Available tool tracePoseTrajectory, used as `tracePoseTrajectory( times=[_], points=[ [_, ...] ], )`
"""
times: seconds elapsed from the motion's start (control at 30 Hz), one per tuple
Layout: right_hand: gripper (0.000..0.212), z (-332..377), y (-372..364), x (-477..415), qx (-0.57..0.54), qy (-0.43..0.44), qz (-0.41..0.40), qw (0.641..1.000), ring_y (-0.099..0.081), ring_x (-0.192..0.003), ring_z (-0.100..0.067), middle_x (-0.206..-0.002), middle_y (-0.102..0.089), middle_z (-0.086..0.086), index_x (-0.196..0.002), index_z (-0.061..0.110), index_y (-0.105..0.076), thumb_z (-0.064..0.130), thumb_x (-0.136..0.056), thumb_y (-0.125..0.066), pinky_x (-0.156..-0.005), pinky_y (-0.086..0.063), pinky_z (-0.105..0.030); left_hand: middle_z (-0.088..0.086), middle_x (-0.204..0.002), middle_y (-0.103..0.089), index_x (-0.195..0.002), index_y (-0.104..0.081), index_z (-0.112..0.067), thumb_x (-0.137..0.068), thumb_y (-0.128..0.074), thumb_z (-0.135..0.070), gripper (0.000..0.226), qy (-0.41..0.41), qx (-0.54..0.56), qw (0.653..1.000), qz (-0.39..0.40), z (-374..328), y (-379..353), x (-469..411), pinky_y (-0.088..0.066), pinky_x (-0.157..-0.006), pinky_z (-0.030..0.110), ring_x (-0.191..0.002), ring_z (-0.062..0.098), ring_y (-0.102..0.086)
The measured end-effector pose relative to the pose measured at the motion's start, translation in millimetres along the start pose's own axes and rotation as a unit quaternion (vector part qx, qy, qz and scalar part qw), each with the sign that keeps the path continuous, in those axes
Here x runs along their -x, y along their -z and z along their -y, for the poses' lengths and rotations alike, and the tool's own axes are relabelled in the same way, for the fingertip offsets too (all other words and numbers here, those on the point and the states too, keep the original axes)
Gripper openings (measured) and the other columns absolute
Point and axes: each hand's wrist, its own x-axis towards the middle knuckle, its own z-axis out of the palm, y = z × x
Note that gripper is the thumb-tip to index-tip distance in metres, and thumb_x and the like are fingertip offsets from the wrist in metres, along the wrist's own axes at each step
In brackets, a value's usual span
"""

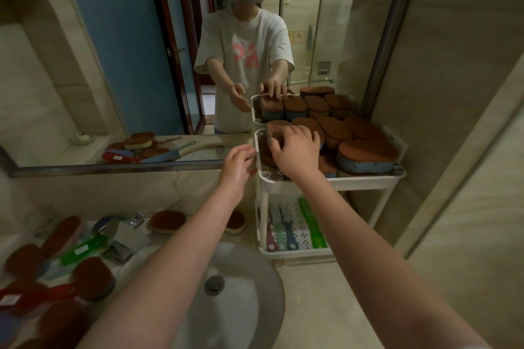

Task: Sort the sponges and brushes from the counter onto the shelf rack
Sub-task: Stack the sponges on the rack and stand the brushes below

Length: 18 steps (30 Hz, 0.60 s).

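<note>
Sponges [365, 154] fill the top tier of the shelf rack [334, 182], packed close to save room. My right hand [295, 147] curls around one there, while my left hand [236, 163], fingers loosely bent and empty, steadies the rim.

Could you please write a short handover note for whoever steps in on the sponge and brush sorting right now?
Right hand: on the top tier of the shelf rack, fingers curled over a brown-topped sponge at its left end; whether it grips it is unclear.
Left hand: at the rack's left rim, holding nothing that shows.
Done: top tier is crowded with sponges; lower tier holds several brushes and a green brush.
Left: on the counter by the sink, several sponges, a green brush and a red brush still wait.
</note>
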Motion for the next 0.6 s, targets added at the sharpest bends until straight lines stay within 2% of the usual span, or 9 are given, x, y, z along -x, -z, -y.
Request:
tracePoseTrajectory(
  times=[0.1,0.17,0.3,0.37,0.47,0.53,0.6],
  points=[
    [0.043,0,3,11,-0.035,0.033,-0.023,0.999,-0.034,-0.135,-0.023,-0.139,-0.049,-0.003,-0.13,0.017,-0.052,0.036,-0.092,-0.047,-0.117,-0.016,-0.048,0.001,-0.123,-0.056,-0.126,-0.049,-0.01,-0.099,-0.036,-0.016,0.031,-0.008,-0.032,0.999,-0.002,-3,2,6,-0.046,-0.078,0.024,-0.108,0.013,-0.052],
    [0.047,0,6,13,-0.032,0.048,-0.017,0.998,-0.032,-0.136,-0.024,-0.141,-0.046,-0.004,-0.133,0.019,-0.048,0.033,-0.089,-0.054,-0.116,-0.016,-0.05,0.003,-0.13,-0.055,-0.128,-0.049,-0.012,-0.1,-0.035,-0.018,0.032,-0.013,-0.055,0.998,-0.015,-5,6,9,-0.044,-0.089,0.03,-0.117,0.016,-0.052],
    [0.061,-12,13,3,0.007,0.033,0.07,0.997,-0.02,-0.143,-0.028,-0.149,-0.035,-0.006,-0.139,0.022,-0.04,0.023,-0.083,-0.062,-0.115,-0.011,-0.056,0.004,-0.138,-0.049,-0.127,-0.051,-0.016,-0.099,-0.035,-0.019,0.032,-0.03,-0.155,0.987,-0.017,-4,10,11,-0.038,-0.103,0.037,-0.128,0.02,-0.045],
    [0.057,-19,13,-3,0.013,0.025,0.088,0.996,-0.021,-0.143,-0.027,-0.149,-0.038,-0.005,-0.139,0.021,-0.042,0.024,-0.084,-0.061,-0.115,-0.01,-0.056,0.004,-0.138,-0.048,-0.128,-0.053,-0.016,-0.098,-0.035,-0.018,0.034,-0.042,-0.24,0.97,0.001,-7,4,7,-0.035,-0.106,0.036,-0.129,0.02,-0.042],
    [0.048,-25,13,-6,0.029,0.042,0.077,0.996,-0.034,-0.135,-0.027,-0.14,-0.048,-0.004,-0.132,0.021,-0.05,0.029,-0.086,-0.061,-0.113,-0.018,-0.053,0.007,-0.14,-0.046,-0.132,-0.051,-0.012,-0.097,-0.036,-0.016,0.038,-0.043,-0.365,0.929,0.043,-11,-10,-5,-0.032,-0.107,0.034,-0.13,0.021,-0.041],
    [0.046,-27,13,-7,0.037,0.051,0.06,0.996,-0.039,-0.129,-0.029,-0.136,-0.051,-0.003,-0.13,0.022,-0.051,0.033,-0.087,-0.061,-0.11,-0.024,-0.05,0.009,-0.145,-0.04,-0.135,-0.048,-0.011,-0.095,-0.037,-0.016,0.042,-0.031,-0.435,0.898,0.055,-10,-17,-12,-0.028,-0.112,0.037,-0.134,0.024,-0.037],
    [0.045,-28,13,-9,0.027,0.051,0.044,0.997,-0.041,-0.127,-0.029,-0.135,-0.053,-0.003,-0.13,0.023,-0.052,0.036,-0.088,-0.06,-0.107,-0.028,-0.048,0.011,-0.147,-0.037,-0.135,-0.048,-0.011,-0.094,-0.036,-0.017,0.044,-0.021,-0.467,0.882,0.056,-8,-20,-19,-0.026,-0.114,0.042,-0.136,0.026,-0.034]
  ],
)
